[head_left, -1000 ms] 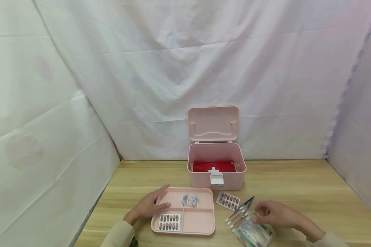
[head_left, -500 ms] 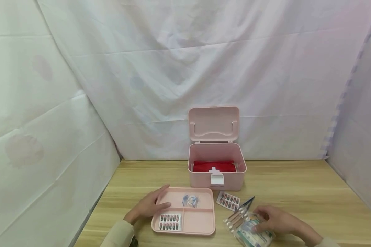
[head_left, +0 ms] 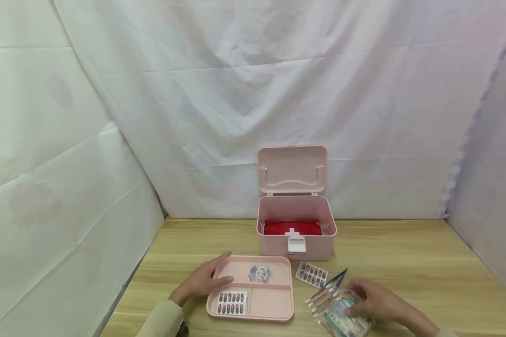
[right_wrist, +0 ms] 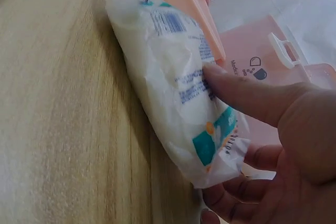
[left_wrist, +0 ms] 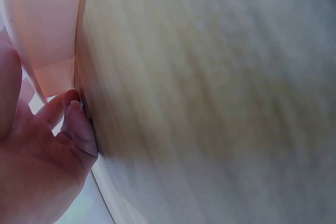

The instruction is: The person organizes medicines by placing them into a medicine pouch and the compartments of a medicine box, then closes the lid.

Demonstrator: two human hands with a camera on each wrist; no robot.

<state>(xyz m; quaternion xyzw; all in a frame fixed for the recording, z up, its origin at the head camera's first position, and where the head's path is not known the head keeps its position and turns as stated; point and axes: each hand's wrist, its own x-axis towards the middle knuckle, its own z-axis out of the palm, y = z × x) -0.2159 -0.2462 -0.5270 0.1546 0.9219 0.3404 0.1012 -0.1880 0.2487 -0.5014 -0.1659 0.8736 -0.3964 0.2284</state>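
Your right hand point(head_left: 373, 299) pinches the white packet point(right_wrist: 178, 77), right of the pink tray point(head_left: 271, 302) on the counter point(head_left: 405, 262) and next to the cotton swabs point(head_left: 322, 300); your left hand point(head_left: 202, 279), fingers loosely extended, touches the tray's left edge, thumb over the rim.

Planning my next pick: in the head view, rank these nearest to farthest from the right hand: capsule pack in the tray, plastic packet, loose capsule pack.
1. Plastic packet, pinched by the right hand.
2. Loose capsule pack, on the table, left of that hand.
3. Tray capsule pack, farthest left, in the near-left compartment of the tray.
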